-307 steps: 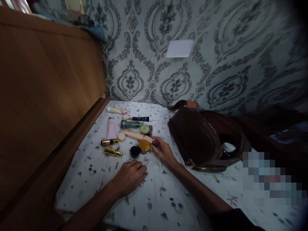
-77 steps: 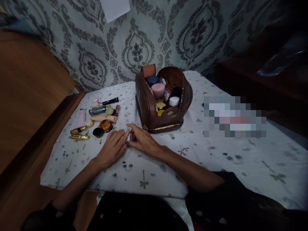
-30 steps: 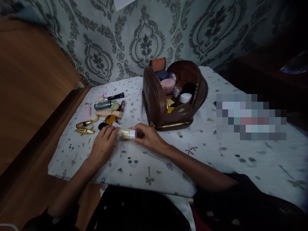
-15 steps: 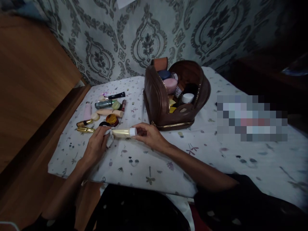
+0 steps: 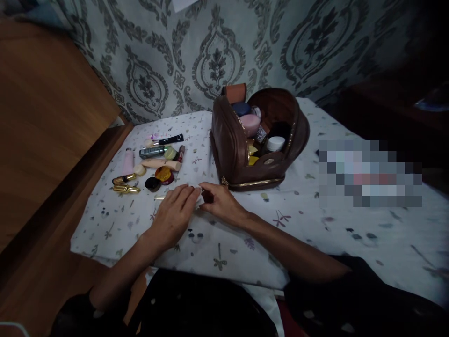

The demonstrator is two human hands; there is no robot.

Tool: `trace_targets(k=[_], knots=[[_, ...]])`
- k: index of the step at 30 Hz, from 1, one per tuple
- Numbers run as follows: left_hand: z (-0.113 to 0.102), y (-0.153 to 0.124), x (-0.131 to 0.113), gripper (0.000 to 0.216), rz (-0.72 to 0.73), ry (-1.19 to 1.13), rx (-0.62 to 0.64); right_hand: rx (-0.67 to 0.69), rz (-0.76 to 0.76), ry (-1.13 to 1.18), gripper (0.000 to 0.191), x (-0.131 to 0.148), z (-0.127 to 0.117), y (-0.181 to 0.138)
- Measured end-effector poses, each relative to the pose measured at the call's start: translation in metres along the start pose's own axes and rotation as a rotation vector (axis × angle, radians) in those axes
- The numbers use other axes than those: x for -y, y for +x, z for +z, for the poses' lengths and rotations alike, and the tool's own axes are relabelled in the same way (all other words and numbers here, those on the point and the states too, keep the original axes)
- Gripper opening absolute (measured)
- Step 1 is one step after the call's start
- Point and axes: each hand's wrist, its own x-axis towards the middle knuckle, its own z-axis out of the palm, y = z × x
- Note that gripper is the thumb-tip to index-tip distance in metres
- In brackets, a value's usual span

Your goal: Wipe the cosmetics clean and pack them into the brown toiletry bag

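Brown bag near the hands

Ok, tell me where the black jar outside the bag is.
In the head view, the black jar sits left of centre, just left of the amber-lidded jar and beyond the left hand.

White printed cloth, brown bag, loose cosmetics

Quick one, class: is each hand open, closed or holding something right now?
Left hand: closed over a white cloth and a tube, mostly hidden.
Right hand: closed at the tube's other end; exact grip hidden.
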Motion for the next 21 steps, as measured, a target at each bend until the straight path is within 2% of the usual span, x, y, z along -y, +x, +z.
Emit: trace_targets(k=[2,6,13,17,21], knots=[[0.001,0.0,0.0,0.034,-0.008,0.03,0.044,0.0,0.01,-0.012,0.032,-0.001,0.0,0.001],[-0.004,-0.011,0.013,0.028,-0.114,0.002,0.112,0.026,0.028,0.041,0.034,-0.002,0.002,0.0],[-0.003,-0.061,0.036,0.029,-0.274,-0.006,0.21,0.055,-0.004,-0.065,0.032,0.001,0.001,-0.002],[0.001,-0.085,0.044,0.033,-0.313,-0.03,0.177,0.06,-0.012,-0.092,0.034,-0.001,0.001,-0.002],[-0.004,-0.084,0.047,0.03,-0.33,-0.099,0.088,0.071,-0.036,-0.119,0.04,-0.007,0.0,-0.001]])
